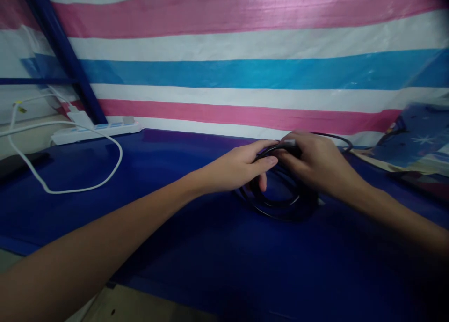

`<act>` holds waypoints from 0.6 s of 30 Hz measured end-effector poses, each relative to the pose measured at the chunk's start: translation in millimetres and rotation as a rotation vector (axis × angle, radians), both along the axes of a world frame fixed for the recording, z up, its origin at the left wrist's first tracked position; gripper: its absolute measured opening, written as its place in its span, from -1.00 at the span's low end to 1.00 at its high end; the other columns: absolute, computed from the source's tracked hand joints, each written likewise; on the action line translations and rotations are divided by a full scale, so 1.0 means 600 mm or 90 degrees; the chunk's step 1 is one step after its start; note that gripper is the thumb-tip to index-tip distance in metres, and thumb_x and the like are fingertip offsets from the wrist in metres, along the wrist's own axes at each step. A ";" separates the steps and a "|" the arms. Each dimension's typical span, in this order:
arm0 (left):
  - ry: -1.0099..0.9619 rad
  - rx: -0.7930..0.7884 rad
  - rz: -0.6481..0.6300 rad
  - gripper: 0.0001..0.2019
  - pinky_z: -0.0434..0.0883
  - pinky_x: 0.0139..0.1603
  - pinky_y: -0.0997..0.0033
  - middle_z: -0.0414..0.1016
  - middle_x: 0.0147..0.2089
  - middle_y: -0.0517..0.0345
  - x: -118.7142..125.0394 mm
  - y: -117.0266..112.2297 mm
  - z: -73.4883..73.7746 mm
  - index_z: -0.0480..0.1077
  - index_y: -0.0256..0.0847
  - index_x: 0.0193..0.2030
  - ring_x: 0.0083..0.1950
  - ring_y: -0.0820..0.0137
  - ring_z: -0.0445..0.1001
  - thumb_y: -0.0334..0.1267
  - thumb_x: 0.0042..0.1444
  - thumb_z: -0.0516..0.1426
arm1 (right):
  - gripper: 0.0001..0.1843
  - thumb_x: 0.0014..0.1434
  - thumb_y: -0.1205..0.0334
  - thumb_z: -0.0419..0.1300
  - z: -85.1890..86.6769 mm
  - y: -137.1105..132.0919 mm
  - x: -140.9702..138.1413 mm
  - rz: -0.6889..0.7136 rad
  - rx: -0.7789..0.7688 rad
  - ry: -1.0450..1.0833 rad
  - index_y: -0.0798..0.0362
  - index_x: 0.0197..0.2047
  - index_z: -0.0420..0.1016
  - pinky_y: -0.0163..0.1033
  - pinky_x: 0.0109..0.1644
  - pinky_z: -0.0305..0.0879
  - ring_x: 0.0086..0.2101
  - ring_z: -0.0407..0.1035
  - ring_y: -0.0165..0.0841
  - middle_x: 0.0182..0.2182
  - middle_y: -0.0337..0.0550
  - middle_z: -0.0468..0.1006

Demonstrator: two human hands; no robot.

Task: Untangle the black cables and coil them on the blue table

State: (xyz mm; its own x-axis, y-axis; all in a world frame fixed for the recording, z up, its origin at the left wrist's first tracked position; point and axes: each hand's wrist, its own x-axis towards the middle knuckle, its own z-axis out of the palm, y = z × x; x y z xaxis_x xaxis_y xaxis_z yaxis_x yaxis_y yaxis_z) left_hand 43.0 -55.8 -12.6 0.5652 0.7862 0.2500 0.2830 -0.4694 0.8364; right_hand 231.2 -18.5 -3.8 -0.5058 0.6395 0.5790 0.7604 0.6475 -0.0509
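Observation:
A black cable (pixel 277 215) lies in several loose loops over the blue tabletop (pixel 217 252). My left hand (pixel 245 165) is closed round the upper left part of the coil, thumb on top and a fingertip showing inside the loops. Close against it, my right hand (pixel 312 158) grips the cable near a dark, thicker piece that looks like a connector. The right fingers are partly hidden and slightly blurred. A length of the cable arches out behind the right hand, toward the striped sheet.
At the back left is a white power strip (pixel 94 133) with a white charger (pixel 80 118) plugged in. Its white cable (pixel 121 156) curls across the table. A striped plastic sheet (pixel 224 74) hangs behind. A dark blue patterned item (pixel 414 135) stands at right.

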 end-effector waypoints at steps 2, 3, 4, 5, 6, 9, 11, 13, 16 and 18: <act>0.014 -0.023 -0.014 -0.46 0.22 -0.48 0.50 0.48 -0.46 0.16 -0.002 0.000 0.002 0.03 -0.21 0.33 -0.45 0.45 0.38 -0.09 0.26 -0.06 | -0.78 0.15 0.14 0.03 -0.006 0.007 0.002 0.039 -0.042 0.044 0.06 -0.43 0.38 -0.20 -0.39 0.07 -0.48 0.29 -0.29 -0.48 -0.06 0.44; 0.016 -0.024 -0.010 -0.46 0.20 -0.50 0.51 0.49 -0.45 0.16 -0.002 -0.001 0.003 0.04 -0.21 0.33 -0.47 0.46 0.37 -0.08 0.25 -0.05 | -0.80 0.13 0.15 0.04 -0.008 0.008 0.003 0.039 -0.040 0.050 0.05 -0.43 0.36 -0.21 -0.40 0.05 -0.50 0.28 -0.29 -0.51 -0.07 0.43; 0.014 -0.021 -0.002 -0.46 0.19 -0.51 0.52 0.49 -0.45 0.16 -0.001 -0.002 0.004 0.05 -0.21 0.32 -0.48 0.47 0.37 -0.08 0.24 -0.03 | -0.82 0.13 0.16 0.05 -0.009 0.009 0.003 0.030 -0.036 0.054 0.05 -0.43 0.36 -0.21 -0.41 0.04 -0.52 0.27 -0.29 -0.53 -0.09 0.42; 0.007 -0.017 0.010 -0.47 0.20 -0.52 0.53 0.50 -0.45 0.16 0.000 -0.003 0.003 0.06 -0.21 0.30 -0.48 0.47 0.38 -0.08 0.24 -0.03 | -0.83 0.13 0.16 0.05 -0.009 0.009 0.004 0.015 -0.034 0.059 0.05 -0.41 0.38 -0.20 -0.41 0.03 -0.54 0.27 -0.29 -0.56 -0.10 0.41; -0.002 -0.013 0.027 -0.49 0.21 -0.52 0.54 0.49 -0.47 0.18 0.002 -0.004 0.003 0.08 -0.21 0.28 -0.48 0.48 0.39 -0.08 0.24 -0.03 | -0.82 0.14 0.15 0.06 -0.009 0.007 0.004 0.003 -0.033 0.065 0.05 -0.37 0.41 -0.20 -0.41 0.03 -0.55 0.27 -0.28 -0.58 -0.11 0.40; -0.023 0.027 0.101 -0.59 0.26 -0.50 0.54 0.46 -0.55 0.21 0.009 -0.004 -0.002 0.21 -0.23 0.16 -0.51 0.48 0.42 -0.09 0.25 -0.05 | -0.77 0.16 0.07 0.11 -0.007 0.002 0.001 -0.007 -0.038 0.100 0.03 -0.28 0.49 -0.18 -0.38 0.07 -0.53 0.32 -0.23 -0.57 -0.11 0.44; -0.035 0.069 0.152 -0.68 0.27 -0.49 0.54 0.41 -0.63 0.25 0.012 -0.002 -0.007 0.31 -0.23 0.00 -0.56 0.50 0.39 -0.10 0.26 -0.07 | -0.73 0.16 0.03 0.14 -0.008 -0.001 -0.003 0.000 -0.062 0.116 0.03 -0.25 0.52 -0.16 -0.37 0.11 -0.49 0.36 -0.21 -0.53 -0.10 0.48; -0.064 0.084 0.184 -0.72 0.28 -0.49 0.53 0.34 -0.68 0.28 0.012 0.001 -0.011 0.33 -0.21 -0.17 -0.59 0.50 0.38 -0.10 0.27 -0.09 | -0.66 0.14 -0.01 0.17 -0.012 0.000 -0.006 0.018 -0.114 0.129 0.06 -0.16 0.51 -0.14 -0.35 0.15 -0.45 0.38 -0.20 -0.46 -0.07 0.52; -0.136 0.069 0.232 -0.72 0.32 -0.52 0.52 0.21 -0.72 0.32 0.011 0.006 -0.016 0.26 -0.19 -0.32 -0.62 0.49 0.38 -0.09 0.28 -0.12 | -0.54 0.08 -0.09 0.22 -0.023 0.006 -0.011 0.047 -0.209 0.163 0.11 -0.10 0.45 -0.13 -0.34 0.20 -0.39 0.39 -0.20 -0.36 -0.04 0.54; -0.179 0.073 0.267 -0.72 0.33 -0.52 0.51 0.19 -0.70 0.33 0.010 0.007 -0.017 0.24 -0.18 -0.32 -0.60 0.48 0.39 -0.08 0.28 -0.12 | -0.58 0.09 -0.08 0.21 -0.027 0.010 -0.012 0.052 -0.262 0.195 0.12 -0.17 0.44 -0.15 -0.37 0.21 -0.42 0.38 -0.23 -0.39 -0.05 0.53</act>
State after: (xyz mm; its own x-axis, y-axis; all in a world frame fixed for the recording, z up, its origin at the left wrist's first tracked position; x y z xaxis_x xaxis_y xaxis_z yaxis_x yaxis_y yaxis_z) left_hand 49.1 -51.8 -22.5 0.1060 0.8894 0.4448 0.2381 -0.4570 0.8570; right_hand 224.1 -12.4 -20.0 -0.4100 0.8108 0.4177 0.6183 0.5838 -0.5262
